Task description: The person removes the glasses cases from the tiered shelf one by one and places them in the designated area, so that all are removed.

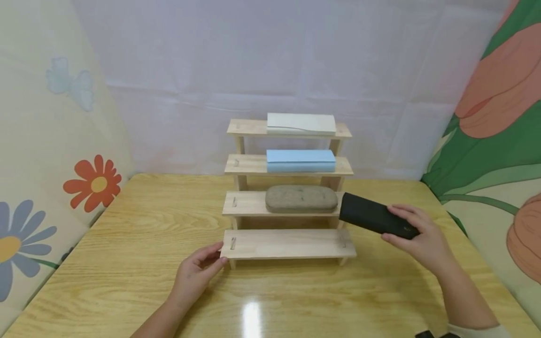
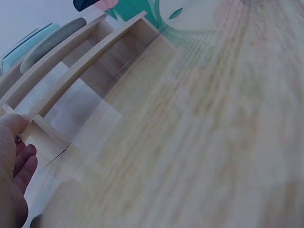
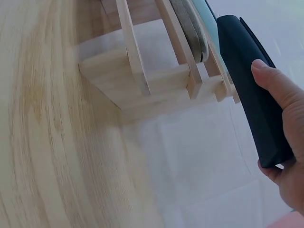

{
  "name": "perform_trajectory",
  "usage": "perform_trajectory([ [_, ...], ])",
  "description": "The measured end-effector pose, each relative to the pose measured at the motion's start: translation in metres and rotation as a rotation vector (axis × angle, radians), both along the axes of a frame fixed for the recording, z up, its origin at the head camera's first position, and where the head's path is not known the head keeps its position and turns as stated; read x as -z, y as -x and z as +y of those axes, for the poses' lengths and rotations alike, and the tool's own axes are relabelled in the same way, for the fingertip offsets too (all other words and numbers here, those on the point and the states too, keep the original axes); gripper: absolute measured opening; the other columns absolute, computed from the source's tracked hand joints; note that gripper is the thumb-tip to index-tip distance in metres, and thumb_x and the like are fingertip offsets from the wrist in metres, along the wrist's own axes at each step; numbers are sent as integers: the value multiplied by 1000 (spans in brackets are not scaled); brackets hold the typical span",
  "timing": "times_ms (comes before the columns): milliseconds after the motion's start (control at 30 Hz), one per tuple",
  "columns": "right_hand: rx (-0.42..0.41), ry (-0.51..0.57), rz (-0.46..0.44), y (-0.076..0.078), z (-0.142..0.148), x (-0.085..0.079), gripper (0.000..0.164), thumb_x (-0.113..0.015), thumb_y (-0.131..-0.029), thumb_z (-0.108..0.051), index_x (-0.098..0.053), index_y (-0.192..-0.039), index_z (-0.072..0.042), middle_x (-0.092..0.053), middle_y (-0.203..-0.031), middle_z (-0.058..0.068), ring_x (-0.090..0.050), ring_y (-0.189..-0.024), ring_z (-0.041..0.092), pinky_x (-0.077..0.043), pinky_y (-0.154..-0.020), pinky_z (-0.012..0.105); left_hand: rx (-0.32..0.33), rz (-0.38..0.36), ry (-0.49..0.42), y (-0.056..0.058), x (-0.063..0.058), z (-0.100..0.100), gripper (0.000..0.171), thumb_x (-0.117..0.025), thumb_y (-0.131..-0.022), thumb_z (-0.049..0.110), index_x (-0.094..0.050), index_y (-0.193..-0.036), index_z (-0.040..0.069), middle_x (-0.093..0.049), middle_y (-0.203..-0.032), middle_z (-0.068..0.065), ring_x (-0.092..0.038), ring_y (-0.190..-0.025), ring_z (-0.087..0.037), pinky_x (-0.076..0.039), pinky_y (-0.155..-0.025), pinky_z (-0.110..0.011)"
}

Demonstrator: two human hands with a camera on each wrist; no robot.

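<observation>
A black glasses case point(image 1: 377, 216) is held by one end in my right hand point(image 1: 422, 239), in the air beside the right end of the wooden tiered stand point(image 1: 287, 244). In the right wrist view the thumb lies along the case point(image 3: 251, 90). My left hand point(image 1: 198, 270) pinches the left end of the stand's lowest shelf; the left wrist view shows its thumb on the shelf edge point(image 2: 35, 111). On the upper shelves lie a white case point(image 1: 301, 123) at the top, a light blue case point(image 1: 301, 161) below it, and a grey-brown rounded case point(image 1: 301, 198) on the third shelf. The lowest shelf is bare.
The stand rests on a wood-grain table point(image 1: 148, 225). Behind it hangs a white cloth point(image 1: 270, 61). Flower-printed panels point(image 1: 38, 141) line both sides of the table. A small dark object point(image 1: 435, 334) is partly visible at the bottom edge, by the right sleeve.
</observation>
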State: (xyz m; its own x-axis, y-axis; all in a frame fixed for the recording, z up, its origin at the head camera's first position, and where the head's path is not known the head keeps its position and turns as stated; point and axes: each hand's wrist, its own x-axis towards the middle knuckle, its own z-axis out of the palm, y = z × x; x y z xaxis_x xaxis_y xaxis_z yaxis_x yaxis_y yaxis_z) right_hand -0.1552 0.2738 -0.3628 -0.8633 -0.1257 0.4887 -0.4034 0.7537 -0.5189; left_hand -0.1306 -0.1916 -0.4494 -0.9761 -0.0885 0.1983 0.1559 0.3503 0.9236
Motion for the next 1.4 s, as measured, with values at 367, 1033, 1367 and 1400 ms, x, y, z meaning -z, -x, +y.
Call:
perform_trajectory([
  [367, 100, 13, -16, 5, 25, 5, 62, -86, -74, -15, -62, -130, -5, -58, -133, 20, -48, -117, 38, -33, -91, 14, 0, 2, 7, 0, 0, 0, 37, -74, -86, 8, -66, -120, -1, -68, -119, -19, -59, -92, 8, -54, -81, -10],
  [1033, 177, -39, -61, 14, 58, 39, 62, -84, -77, -17, -58, -129, 5, -55, -127, 34, -46, -115, 52, -39, -89, 65, -5, 37, 26, 0, 0, 2, 37, -75, -84, 5, -67, -119, -2, -68, -117, -19, -58, -91, 9, -55, -79, -11],
  [1367, 222, -45, -187, 17, 68, 57, 67, -80, -83, -29, -53, -136, 3, -50, -134, 35, -42, -121, 55, -37, -95, 67, -14, 21, 35, -1, 0, 1, 36, -75, -85, 5, -67, -119, -1, -68, -116, -19, -59, -91, 8, -55, -79, -11],
  [1400, 227, -48, -203, 17, 69, 59, 68, -79, -83, -31, -53, -136, 3, -50, -134, 35, -41, -121, 55, -37, -96, 68, -15, 19, 35, -1, 0, 2, 36, -75, -84, 5, -67, -119, -1, -69, -116, -19, -59, -91, 8, -55, -79, -11],
])
